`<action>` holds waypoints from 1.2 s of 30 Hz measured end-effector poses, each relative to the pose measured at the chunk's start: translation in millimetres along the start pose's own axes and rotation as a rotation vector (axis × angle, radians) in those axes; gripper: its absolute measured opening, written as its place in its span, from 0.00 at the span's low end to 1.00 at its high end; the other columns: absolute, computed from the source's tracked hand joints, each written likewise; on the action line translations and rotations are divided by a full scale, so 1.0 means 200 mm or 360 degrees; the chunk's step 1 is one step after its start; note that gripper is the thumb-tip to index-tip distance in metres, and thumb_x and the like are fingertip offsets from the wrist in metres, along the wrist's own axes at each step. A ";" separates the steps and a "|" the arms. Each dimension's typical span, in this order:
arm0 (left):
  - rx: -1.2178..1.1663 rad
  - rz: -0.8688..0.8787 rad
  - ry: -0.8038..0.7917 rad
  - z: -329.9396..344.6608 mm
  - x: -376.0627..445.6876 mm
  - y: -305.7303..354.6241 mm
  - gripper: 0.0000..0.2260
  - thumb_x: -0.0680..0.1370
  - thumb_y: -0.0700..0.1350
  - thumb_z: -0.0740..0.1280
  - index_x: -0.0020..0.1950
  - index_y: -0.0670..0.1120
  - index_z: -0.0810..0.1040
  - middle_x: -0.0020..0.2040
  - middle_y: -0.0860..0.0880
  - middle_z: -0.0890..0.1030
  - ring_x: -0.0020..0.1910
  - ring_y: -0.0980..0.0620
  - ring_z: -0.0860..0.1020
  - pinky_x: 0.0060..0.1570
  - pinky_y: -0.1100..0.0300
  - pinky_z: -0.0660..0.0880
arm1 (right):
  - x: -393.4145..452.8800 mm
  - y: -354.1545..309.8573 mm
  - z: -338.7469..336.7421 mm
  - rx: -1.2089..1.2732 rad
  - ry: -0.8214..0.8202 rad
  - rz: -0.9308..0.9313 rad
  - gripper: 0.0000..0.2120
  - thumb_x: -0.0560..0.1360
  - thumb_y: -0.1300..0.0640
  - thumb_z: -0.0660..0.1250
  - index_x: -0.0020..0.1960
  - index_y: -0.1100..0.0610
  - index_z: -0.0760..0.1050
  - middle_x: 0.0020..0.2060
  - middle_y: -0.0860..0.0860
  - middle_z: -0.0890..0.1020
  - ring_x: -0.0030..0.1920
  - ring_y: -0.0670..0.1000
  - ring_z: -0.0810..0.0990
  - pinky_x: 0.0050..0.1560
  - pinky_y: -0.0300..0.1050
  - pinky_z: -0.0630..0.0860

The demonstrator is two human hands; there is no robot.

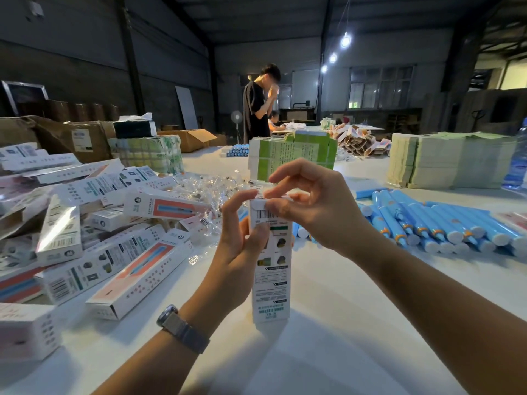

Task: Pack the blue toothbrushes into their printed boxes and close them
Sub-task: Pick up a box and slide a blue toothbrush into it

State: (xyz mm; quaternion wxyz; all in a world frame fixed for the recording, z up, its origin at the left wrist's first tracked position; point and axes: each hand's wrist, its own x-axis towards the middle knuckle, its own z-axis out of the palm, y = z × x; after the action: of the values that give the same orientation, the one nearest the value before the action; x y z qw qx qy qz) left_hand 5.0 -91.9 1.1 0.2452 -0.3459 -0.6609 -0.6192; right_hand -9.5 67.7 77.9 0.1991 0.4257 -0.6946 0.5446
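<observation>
Dim warehouse walls and a dark roof fill the top of the head view, with hanging lamps at upper right and a person in a black shirt [258, 109] standing at centre. Below them a wide white tabletop [328, 295] runs across the whole lower frame.

At centre frame a printed box [271, 269] stands upright on the tabletop, its barcode side facing the camera, so that its top end is within easy reach for closing. The left hand [236, 240] grips the box's upper part from the left, thumb across the front and fingers [231, 206] curled up to the top edge, which steadies the box. The right hand [310, 206] comes in from the right; its thumb and forefinger are narrowed onto the white flap at the top, seemingly to tuck it in, while the other fingers arch clear. Whether a toothbrush is already inside cannot be told; the box hides its contents.

At right of frame the blue toothbrushes [445, 226] lie in a row on the tabletop, near the right hand, handy for the next pick. At left a loose pile of boxes [114, 232] sprawls, probably the finished ones. Clear plastic wrappers [211, 189] lie heaped behind the hands. Further back stand a bundle of green flat cartons [291, 155] and, at far right, pale stacks of paper [445, 161]. Brown shipping cartons [71, 138] sit at upper left.
</observation>
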 end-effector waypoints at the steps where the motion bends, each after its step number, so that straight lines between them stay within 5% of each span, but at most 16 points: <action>1: -0.0001 -0.0007 0.0000 0.00 0.00 0.00 0.19 0.83 0.43 0.56 0.66 0.66 0.62 0.53 0.54 0.81 0.50 0.50 0.81 0.48 0.57 0.80 | 0.00 0.00 0.00 0.0006 -0.0003 -0.0013 0.14 0.71 0.65 0.75 0.47 0.49 0.76 0.39 0.46 0.84 0.46 0.47 0.84 0.48 0.47 0.81; 4: -0.0025 -0.0028 -0.0014 0.00 0.00 0.00 0.20 0.83 0.47 0.59 0.68 0.68 0.60 0.55 0.55 0.81 0.52 0.50 0.82 0.50 0.56 0.80 | 0.00 0.00 0.02 -0.0019 0.0043 -0.0076 0.13 0.70 0.67 0.74 0.43 0.51 0.76 0.38 0.44 0.82 0.44 0.47 0.82 0.46 0.43 0.81; 10: -0.0072 -0.0050 -0.0065 0.00 -0.01 0.00 0.23 0.81 0.52 0.60 0.71 0.70 0.56 0.59 0.51 0.81 0.56 0.47 0.81 0.51 0.59 0.79 | 0.00 -0.02 0.01 0.0060 0.0125 -0.0068 0.13 0.69 0.65 0.75 0.39 0.49 0.75 0.35 0.49 0.81 0.44 0.54 0.83 0.45 0.58 0.83; 16: -0.0147 -0.0041 -0.0099 0.00 -0.01 0.00 0.24 0.81 0.49 0.61 0.72 0.71 0.57 0.63 0.49 0.80 0.59 0.47 0.80 0.54 0.55 0.79 | 0.03 -0.03 -0.03 -0.0030 0.0053 -0.0070 0.11 0.69 0.64 0.75 0.40 0.50 0.76 0.35 0.42 0.81 0.38 0.42 0.80 0.43 0.39 0.78; 25: -0.0103 -0.0055 -0.0136 -0.01 -0.01 0.00 0.22 0.82 0.50 0.60 0.72 0.69 0.58 0.62 0.52 0.79 0.59 0.48 0.79 0.55 0.57 0.79 | 0.04 -0.04 -0.09 0.0140 -0.0189 0.0110 0.11 0.71 0.66 0.73 0.44 0.49 0.81 0.41 0.50 0.85 0.48 0.50 0.84 0.49 0.47 0.81; 28: -0.0070 -0.0053 -0.0149 -0.01 0.00 0.01 0.20 0.81 0.49 0.59 0.70 0.66 0.60 0.58 0.54 0.79 0.58 0.48 0.79 0.53 0.49 0.81 | 0.05 -0.04 -0.10 0.0145 -0.0232 0.0133 0.12 0.71 0.66 0.72 0.43 0.49 0.81 0.41 0.50 0.85 0.48 0.51 0.84 0.50 0.49 0.82; 31: -0.0083 -0.0078 -0.0165 -0.01 0.00 0.02 0.18 0.81 0.48 0.59 0.67 0.66 0.62 0.56 0.52 0.80 0.53 0.49 0.79 0.53 0.43 0.81 | 0.06 -0.07 -0.13 0.0036 -0.0348 0.0116 0.11 0.72 0.68 0.72 0.43 0.52 0.81 0.40 0.47 0.85 0.47 0.48 0.83 0.50 0.44 0.80; 36: -0.0085 -0.0082 -0.0123 -0.01 0.00 0.02 0.16 0.82 0.45 0.58 0.61 0.68 0.65 0.51 0.53 0.80 0.49 0.52 0.79 0.50 0.52 0.81 | 0.06 -0.08 -0.14 -0.0141 -0.0379 0.0055 0.10 0.72 0.66 0.72 0.46 0.52 0.80 0.41 0.43 0.85 0.48 0.46 0.83 0.49 0.38 0.79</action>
State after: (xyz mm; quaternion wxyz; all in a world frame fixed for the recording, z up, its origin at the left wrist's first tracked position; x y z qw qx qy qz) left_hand 7.7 -93.0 3.3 0.1943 -0.3589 -0.6618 -0.6289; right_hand -8.3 88.1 105.5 0.1246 0.4662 -0.7439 0.4624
